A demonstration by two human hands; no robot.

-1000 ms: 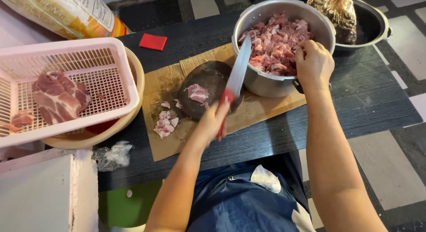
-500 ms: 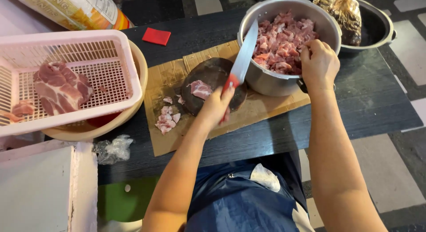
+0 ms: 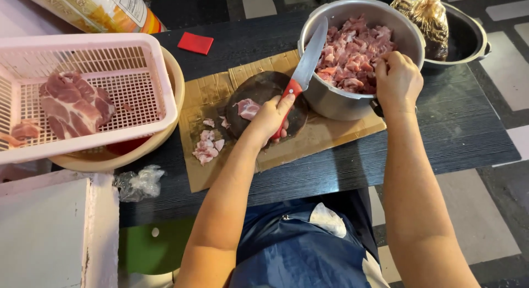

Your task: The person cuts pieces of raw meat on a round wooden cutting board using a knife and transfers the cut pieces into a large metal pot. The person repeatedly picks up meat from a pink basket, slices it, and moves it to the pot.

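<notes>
Two hands busy: left hand [image 3: 271,115] wrapped tight on the red-handled knife [image 3: 302,73], blade toward 1 o'clock, right hand [image 3: 398,81] fingers curled over the steel pot [image 3: 336,101] rim at 3 o'clock; raw meat chunks [image 3: 352,54] look soft, slippery, so grip pot wall, not contents

Red-handled knife [image 3: 302,73], pink slotted basket [image 3: 82,95], silver pot [image 3: 352,62], black table [image 3: 441,128]

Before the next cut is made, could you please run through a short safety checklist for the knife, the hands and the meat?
1. Left hand grips the knife by its red handle: ok.
2. Right hand away from the blade, on the pot rim: ok.
3. Blade tip off the chopping block, raised over the pot: not ok for cutting.
4. Meat piece lies on the block: ok.
5. Cardboard under block lies flat: ok.
6. Blade sharpness: cannot tell.
</notes>
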